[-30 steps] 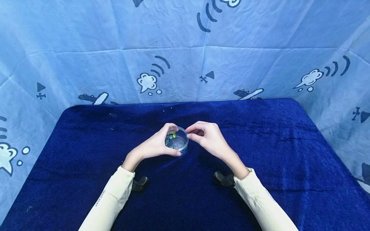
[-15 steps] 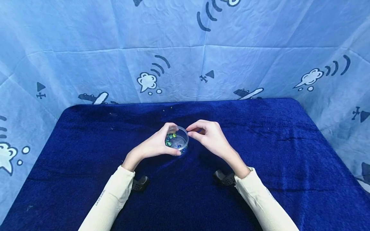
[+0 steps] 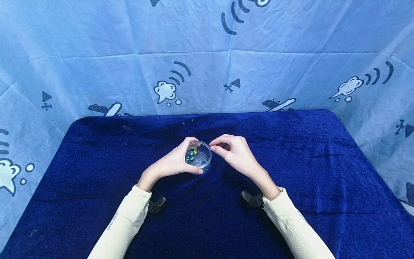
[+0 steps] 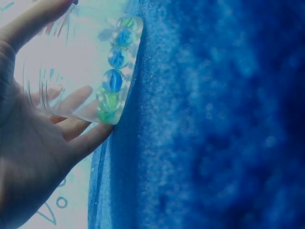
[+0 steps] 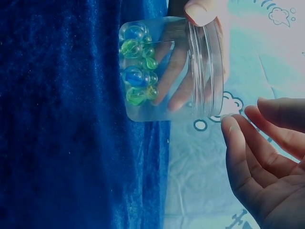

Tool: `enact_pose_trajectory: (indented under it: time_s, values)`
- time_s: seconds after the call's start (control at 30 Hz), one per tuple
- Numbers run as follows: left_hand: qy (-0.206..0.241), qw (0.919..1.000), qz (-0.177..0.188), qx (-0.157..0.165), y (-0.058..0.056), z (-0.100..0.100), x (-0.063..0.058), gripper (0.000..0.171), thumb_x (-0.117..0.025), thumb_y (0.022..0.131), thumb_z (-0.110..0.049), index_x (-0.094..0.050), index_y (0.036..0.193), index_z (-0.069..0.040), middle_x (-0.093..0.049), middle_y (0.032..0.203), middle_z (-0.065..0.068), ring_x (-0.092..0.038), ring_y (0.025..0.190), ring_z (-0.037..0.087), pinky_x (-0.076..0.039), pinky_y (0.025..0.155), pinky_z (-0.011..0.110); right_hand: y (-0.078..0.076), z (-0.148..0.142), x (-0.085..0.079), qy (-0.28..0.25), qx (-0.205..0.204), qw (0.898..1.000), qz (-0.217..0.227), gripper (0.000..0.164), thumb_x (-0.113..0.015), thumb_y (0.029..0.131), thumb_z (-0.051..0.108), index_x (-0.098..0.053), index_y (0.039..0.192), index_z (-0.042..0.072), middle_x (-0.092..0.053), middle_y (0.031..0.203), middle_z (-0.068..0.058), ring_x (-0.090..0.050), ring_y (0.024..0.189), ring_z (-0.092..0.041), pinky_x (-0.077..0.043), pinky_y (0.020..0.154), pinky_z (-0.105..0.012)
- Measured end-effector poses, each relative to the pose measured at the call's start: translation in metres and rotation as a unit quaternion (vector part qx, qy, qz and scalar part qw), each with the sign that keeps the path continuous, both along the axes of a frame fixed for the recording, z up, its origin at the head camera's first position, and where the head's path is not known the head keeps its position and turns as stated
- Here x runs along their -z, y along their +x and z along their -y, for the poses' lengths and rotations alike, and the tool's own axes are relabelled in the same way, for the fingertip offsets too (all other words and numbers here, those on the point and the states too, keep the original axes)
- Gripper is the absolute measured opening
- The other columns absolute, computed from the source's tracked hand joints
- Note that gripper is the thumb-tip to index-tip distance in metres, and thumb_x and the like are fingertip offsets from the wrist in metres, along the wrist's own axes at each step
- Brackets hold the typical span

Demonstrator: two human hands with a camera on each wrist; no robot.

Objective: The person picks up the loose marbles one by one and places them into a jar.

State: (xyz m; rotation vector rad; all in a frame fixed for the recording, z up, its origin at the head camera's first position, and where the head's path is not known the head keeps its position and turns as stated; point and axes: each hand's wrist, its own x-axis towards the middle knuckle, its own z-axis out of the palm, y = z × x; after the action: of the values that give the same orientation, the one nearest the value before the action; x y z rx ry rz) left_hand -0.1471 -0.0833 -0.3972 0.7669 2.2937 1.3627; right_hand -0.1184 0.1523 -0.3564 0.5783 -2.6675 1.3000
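Note:
A clear plastic jar holds several green and blue marbles, which lie on its bottom in the right wrist view. My left hand grips the jar from its left side, with the thumb at the front and the other fingers around the back. My right hand is at the jar's right rim, its fingers bent. Its thumb and a fingertip come together right beside the rim in the right wrist view. Whether they touch the rim or pinch something thin and clear between them, I cannot tell.
A dark blue plush cloth covers the table. Small specks lie near its far edge. Behind it hangs a light blue patterned curtain. Black wrist devices sit under both cream sleeves.
My right hand has shifted slightly up and right along the jar's rim. Some marbles have moved inside the jar. The left hand keeps its grip almost in place.

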Motion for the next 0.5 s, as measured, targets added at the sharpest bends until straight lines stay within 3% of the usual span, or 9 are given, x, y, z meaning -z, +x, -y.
enact_pose_trajectory:
  time_s: [0.37, 0.5]
  values:
    - [-0.066, 0.9971, -0.035, 0.014, 0.003, 0.004, -0.008, 0.101, -0.088, 0.082, -0.040, -0.028, 0.156, -0.003, -0.045, 0.152, 0.016, -0.047, 0.140, 0.028, -0.036, 0.118, 0.045, -0.002, -0.001, 0.000, 0.033, 0.005, 0.999, -0.030, 0.010, -0.073, 0.096, 0.008, -0.080, 0.101, 0.004, -0.076, 0.097, -0.004, -0.062, 0.077, -0.014, -0.052, 0.067, -0.030]
    - [-0.090, 0.9943, -0.056, 0.009, 0.005, 0.004, -0.012, 0.093, -0.076, 0.093, -0.042, -0.025, 0.159, -0.001, -0.040, 0.155, 0.018, -0.044, 0.142, 0.030, -0.035, 0.118, 0.047, -0.003, -0.001, 0.001, 0.049, 0.000, 0.998, -0.041, 0.011, -0.072, 0.096, 0.007, -0.079, 0.102, 0.001, -0.075, 0.098, -0.006, -0.061, 0.075, -0.015, -0.053, 0.067, -0.034]
